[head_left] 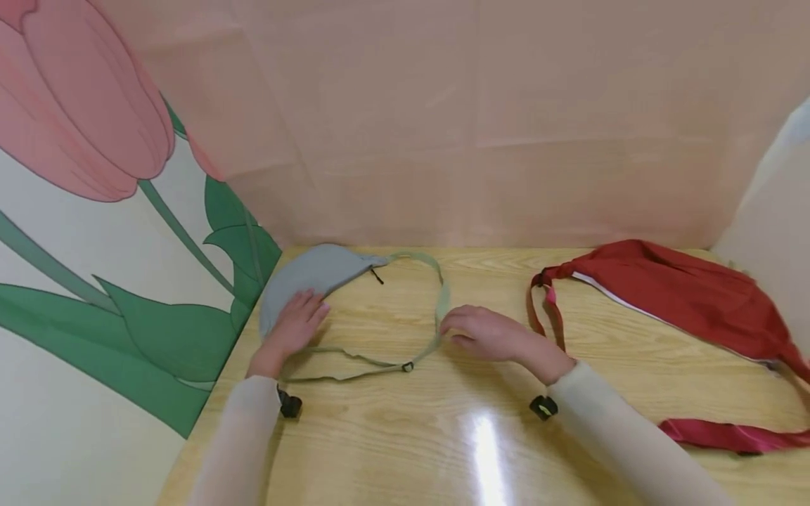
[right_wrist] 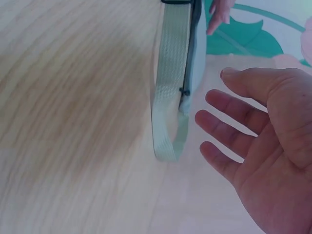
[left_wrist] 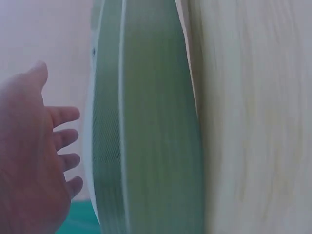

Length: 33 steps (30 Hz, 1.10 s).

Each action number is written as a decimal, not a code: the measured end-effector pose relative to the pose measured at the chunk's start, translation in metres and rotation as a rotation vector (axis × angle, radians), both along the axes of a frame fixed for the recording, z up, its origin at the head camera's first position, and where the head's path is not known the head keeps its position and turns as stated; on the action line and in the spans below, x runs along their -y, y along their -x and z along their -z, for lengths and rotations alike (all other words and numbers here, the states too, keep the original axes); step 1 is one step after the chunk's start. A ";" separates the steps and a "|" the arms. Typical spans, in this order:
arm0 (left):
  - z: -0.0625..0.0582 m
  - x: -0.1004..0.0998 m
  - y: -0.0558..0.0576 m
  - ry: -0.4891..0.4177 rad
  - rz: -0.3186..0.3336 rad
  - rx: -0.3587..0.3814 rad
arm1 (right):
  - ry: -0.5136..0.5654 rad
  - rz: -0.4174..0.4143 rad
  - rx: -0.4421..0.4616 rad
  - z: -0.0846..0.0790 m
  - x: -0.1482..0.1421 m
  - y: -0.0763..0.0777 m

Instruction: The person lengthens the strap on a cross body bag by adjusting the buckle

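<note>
A grey-blue waist bag [head_left: 316, 270] lies at the back left of the table, with its pale green strap [head_left: 443, 295] looped out to the right. My left hand [head_left: 296, 323] is over the bag's lower left part, its fingers loosely extended; in the left wrist view the green webbing [left_wrist: 156, 117] runs close beside that hand. Just right of the strap loop hovers my right hand [head_left: 484, 332], fingers slightly bent and spread, with nothing in them. The right wrist view has the strap [right_wrist: 173, 53] standing off to the left of these fingertips. A small black buckle [head_left: 408, 367] sits on the strap.
A red waist bag [head_left: 683, 295] lies at the right of the wooden table [head_left: 392, 450], its red strap [head_left: 728, 434] trailing toward the front right. Behind hangs a pinkish cloth [head_left: 474, 126]. On the left stands a panel with a printed tulip [head_left: 88, 105].
</note>
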<state>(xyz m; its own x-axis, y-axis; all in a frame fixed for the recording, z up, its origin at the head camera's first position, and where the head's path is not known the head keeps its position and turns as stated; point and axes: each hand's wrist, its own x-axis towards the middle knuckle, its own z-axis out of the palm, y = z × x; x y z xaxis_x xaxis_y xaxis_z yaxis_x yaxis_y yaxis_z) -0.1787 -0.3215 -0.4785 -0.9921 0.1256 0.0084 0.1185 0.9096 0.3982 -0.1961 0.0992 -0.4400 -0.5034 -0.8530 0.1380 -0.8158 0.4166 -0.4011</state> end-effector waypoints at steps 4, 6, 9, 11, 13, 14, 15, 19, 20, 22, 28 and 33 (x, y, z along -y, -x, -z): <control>-0.004 -0.019 0.002 -0.008 0.045 -0.040 | -0.023 0.058 0.021 -0.006 -0.012 -0.002; -0.008 -0.029 0.003 -0.018 0.071 -0.062 | -0.032 0.087 0.026 -0.009 -0.018 -0.003; -0.015 -0.045 0.003 -0.020 0.108 -0.087 | -0.029 0.123 0.029 -0.011 -0.028 -0.004; -0.018 -0.056 0.004 -0.025 0.132 -0.100 | -0.023 0.142 0.021 -0.013 -0.035 -0.005; -0.021 -0.067 0.004 -0.026 0.150 -0.102 | -0.014 0.161 0.021 -0.014 -0.044 -0.007; -0.022 -0.072 0.004 -0.032 0.159 -0.100 | -0.013 0.173 0.019 -0.015 -0.048 -0.008; -0.023 -0.078 0.005 -0.034 0.168 -0.100 | -0.012 0.188 0.019 -0.015 -0.052 -0.009; -0.024 -0.102 0.003 -0.055 0.195 -0.099 | -0.011 0.253 0.042 -0.017 -0.070 -0.015; -0.025 -0.108 0.003 -0.062 0.203 -0.103 | -0.012 0.267 0.048 -0.017 -0.075 -0.016; -0.027 -0.120 0.001 -0.072 0.219 -0.112 | -0.011 0.295 0.069 -0.018 -0.084 -0.019; -0.033 -0.157 -0.002 -0.064 0.301 -0.135 | 0.009 0.355 0.094 -0.023 -0.112 -0.031; -0.040 -0.185 -0.007 -0.035 0.391 -0.148 | 0.039 0.406 0.066 -0.022 -0.138 -0.042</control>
